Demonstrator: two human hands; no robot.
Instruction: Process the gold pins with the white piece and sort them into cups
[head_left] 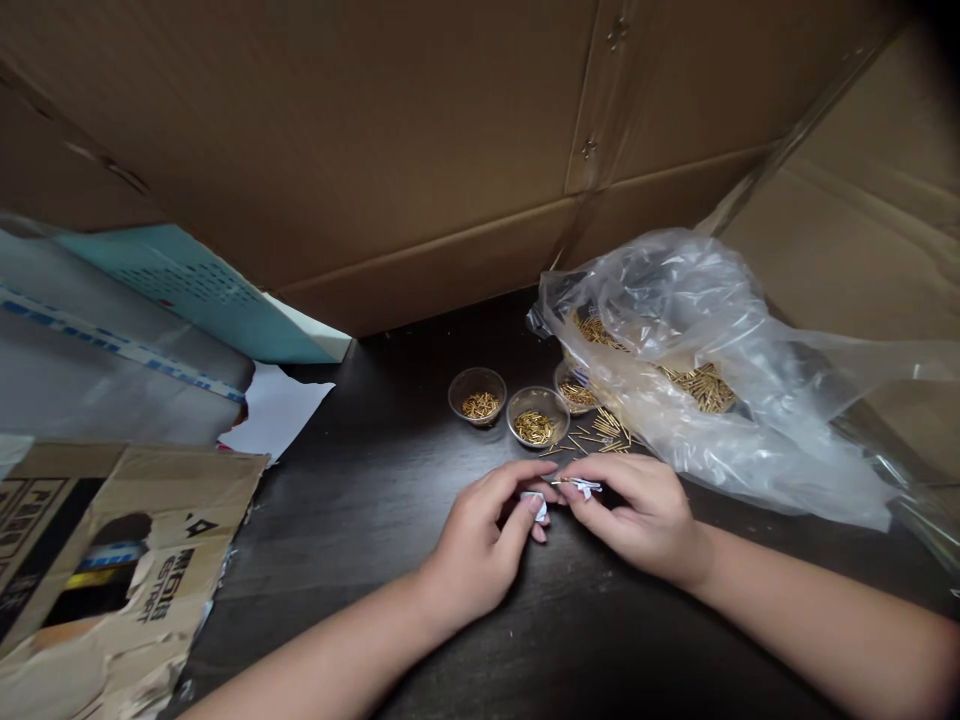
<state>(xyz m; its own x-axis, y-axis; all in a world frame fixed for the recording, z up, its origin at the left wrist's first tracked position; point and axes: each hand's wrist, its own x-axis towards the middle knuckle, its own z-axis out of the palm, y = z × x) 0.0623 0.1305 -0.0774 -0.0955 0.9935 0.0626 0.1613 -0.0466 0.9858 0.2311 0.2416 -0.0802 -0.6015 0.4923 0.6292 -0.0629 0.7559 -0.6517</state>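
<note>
My left hand (487,530) is closed, thumb towards the curled fingers, with a small white piece (537,505) at the thumb tip. Whether this piece is pinched or wrapped on a finger, I cannot tell. Close beside it, my right hand (637,515) pinches a thin brass-coloured pin (562,482) between thumb and forefinger, its tip pointing left. White strips (585,487) show at the same fingertips. Just beyond the hands, loose brass pins (611,428) lie on the dark table (322,570).
Three clear cups hold short brass pieces: a left cup (454,400), a middle cup (564,418) and a right cup (559,378) partly under a plastic bag (787,440) of brass pins. Cardboard walls (375,150) enclose the back and right. Torn cardboard (217,520) lies at left.
</note>
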